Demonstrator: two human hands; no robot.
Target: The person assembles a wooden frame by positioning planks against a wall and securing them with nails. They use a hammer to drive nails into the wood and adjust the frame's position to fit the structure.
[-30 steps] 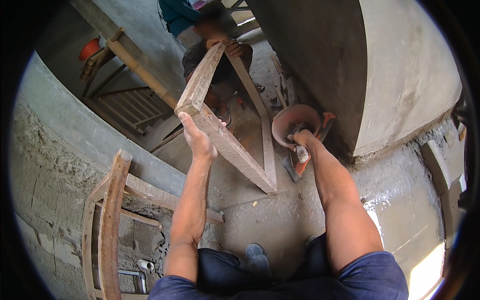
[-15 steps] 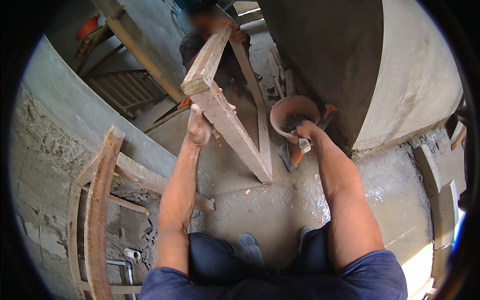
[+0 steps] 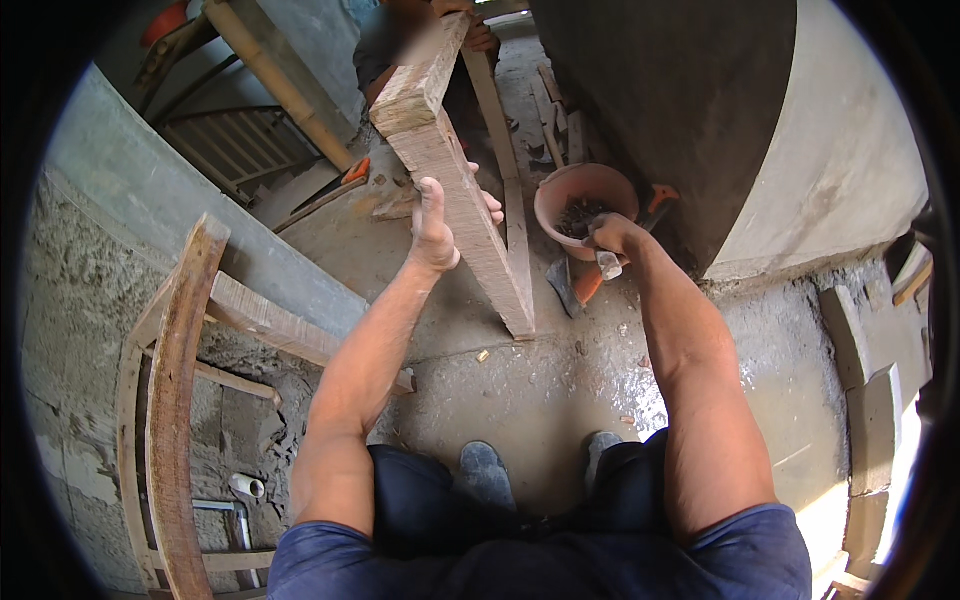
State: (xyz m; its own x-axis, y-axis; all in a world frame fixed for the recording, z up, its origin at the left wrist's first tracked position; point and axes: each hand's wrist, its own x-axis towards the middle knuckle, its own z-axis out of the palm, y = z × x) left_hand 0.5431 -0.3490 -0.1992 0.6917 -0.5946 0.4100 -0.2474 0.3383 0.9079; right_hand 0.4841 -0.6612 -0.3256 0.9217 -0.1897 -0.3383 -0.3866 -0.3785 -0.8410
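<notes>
A rough wooden frame (image 3: 452, 180) stands tilted in the middle, one lower corner on the wet floor. My left hand (image 3: 436, 228) grips its near beam, thumb up along one side and fingertips showing round the other. My right hand (image 3: 617, 236) is closed at the near rim of a pink bucket (image 3: 556, 197). A pale, blunt end of a tool (image 3: 609, 265) sticks out below that hand; the rest is hidden. Dark, thin nail-like pieces (image 3: 580, 215) lie in the bucket. Beside it is an orange-handled tool with a grey blade (image 3: 566, 288).
A co-worker (image 3: 385, 50) is at the frame's far end, a hand (image 3: 484, 36) on it. Another wooden frame (image 3: 172, 400) leans on the left wall. Another orange handle (image 3: 662, 197) stands by the dark curved wall (image 3: 665, 110). Blocks (image 3: 872, 430) line the right; pipes (image 3: 243, 520) show lower left.
My left hand has shifted down along the beam, away from the frame's upper corner. My right hand stays at the bucket. The whole view has shifted slightly.
</notes>
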